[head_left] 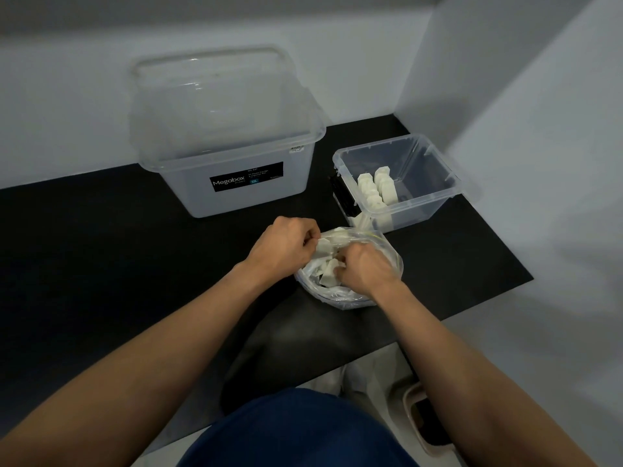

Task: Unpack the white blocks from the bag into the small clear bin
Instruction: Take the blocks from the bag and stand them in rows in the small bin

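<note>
A clear plastic bag (387,254) sits open on the black table, with several white blocks (328,266) inside it. My left hand (281,247) pinches the bag's left rim and holds it open. Inside the bag, my right hand (365,269) curls its fingers among the white blocks; what it grips is hidden. The small clear bin (435,205) stands just behind and to the right of the bag. Several white blocks (376,188) stand in two rows against the bin's left side.
A large clear Megabox tub (236,190) with its lid leaning behind it stands at the back left. Grey walls close in behind and on the right. The black table (101,247) ends close to my body, where my blue-clad lap shows.
</note>
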`<state>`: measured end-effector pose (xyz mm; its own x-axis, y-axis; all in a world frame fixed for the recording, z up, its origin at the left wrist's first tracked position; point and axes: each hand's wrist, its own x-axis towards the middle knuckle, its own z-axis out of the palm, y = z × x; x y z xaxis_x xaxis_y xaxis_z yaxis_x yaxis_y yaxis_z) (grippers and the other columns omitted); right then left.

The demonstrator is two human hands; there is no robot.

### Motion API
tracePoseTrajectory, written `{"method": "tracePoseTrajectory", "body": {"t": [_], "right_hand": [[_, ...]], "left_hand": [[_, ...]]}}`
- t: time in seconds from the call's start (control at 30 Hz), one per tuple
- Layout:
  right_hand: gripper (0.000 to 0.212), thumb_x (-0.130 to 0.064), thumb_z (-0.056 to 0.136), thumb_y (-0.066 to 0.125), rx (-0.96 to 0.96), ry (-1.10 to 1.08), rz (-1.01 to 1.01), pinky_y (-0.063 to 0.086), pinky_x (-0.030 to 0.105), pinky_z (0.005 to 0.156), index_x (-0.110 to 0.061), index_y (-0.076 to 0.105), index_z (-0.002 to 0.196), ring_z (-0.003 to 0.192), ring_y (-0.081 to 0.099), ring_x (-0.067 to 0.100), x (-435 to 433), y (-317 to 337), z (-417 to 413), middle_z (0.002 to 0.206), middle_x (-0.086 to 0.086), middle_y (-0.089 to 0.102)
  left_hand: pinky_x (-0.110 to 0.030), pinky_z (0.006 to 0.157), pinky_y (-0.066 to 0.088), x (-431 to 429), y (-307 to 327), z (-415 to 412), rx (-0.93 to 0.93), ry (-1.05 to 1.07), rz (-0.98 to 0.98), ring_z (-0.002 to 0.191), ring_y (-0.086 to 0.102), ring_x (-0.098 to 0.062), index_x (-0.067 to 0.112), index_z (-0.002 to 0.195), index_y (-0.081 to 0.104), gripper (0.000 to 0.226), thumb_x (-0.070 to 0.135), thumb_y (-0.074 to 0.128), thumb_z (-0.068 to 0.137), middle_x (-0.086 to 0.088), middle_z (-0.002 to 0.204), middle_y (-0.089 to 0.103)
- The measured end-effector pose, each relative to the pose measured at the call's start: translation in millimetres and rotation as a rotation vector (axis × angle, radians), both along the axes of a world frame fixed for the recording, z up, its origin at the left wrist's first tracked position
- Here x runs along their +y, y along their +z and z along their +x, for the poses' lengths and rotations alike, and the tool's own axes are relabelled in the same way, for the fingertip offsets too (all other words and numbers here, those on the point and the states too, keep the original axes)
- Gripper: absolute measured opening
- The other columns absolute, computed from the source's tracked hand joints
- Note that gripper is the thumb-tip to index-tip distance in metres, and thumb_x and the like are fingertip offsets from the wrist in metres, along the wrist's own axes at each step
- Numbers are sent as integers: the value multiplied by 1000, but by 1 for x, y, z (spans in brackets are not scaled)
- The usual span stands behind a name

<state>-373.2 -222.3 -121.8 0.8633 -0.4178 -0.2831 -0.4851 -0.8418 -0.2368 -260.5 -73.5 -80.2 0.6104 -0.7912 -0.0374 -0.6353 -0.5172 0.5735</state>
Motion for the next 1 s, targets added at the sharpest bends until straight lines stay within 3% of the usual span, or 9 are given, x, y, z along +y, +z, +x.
{"method": "tracePoseTrajectory", "body": {"t": [0.1,0.33,0.43,0.57,0.7,0.87,1.0], "right_hand": [[18,-20,93,63,-73,-4,23,55,36,85,-21,75,107,103,68,26,1,3,-7,107,5,74],[12,-32,98,61,-332,-31,6,58,42,76,-31,69,107,92,70,25,-12,34,-38,103,-4,74],[11,-33,101,60,-534,-49,-13,58,40,70,-29,67,108,82,68,15,-23,48,-52,99,-10,71],[12,-33,100,63,-579,-42,22,59,38,73,-29,70,110,86,67,8,-47,64,-69,103,-14,71],[20,-34,100,64,-671,-139,34,60,32,81,-27,73,116,93,69,3,-79,85,-91,110,-12,74],[22,-36,97,65,-681,-216,8,61,30,78,-25,76,114,87,69,3,-128,98,-117,104,-12,75],[15,-28,96,70,-699,-228,-16,48,8,77,-25,78,108,85,65,0,-164,96,-135,100,-14,74]], "left_hand": [[-39,79,61,0,4,0,18,12,15,83,68,-10,21,104,73,12,21,62,98,6,90,71],[-26,82,56,-8,49,-1,-55,-3,-92,88,67,-4,22,109,75,14,24,64,99,8,99,74],[-32,82,57,-25,79,3,-114,-15,-211,87,67,-7,21,106,76,13,25,67,97,7,97,75],[-39,79,55,-66,101,14,-197,-41,-268,82,64,-13,23,99,77,10,27,68,95,5,93,70],[-40,78,58,-127,102,22,-191,-57,-227,81,64,-9,26,96,78,10,28,68,95,8,91,70],[-39,83,61,-205,66,23,-64,-71,-61,87,69,-9,24,100,78,11,26,68,95,9,95,74],[-38,81,62,-244,28,25,32,-53,110,83,71,-12,21,84,78,12,17,68,89,7,87,75]]}}
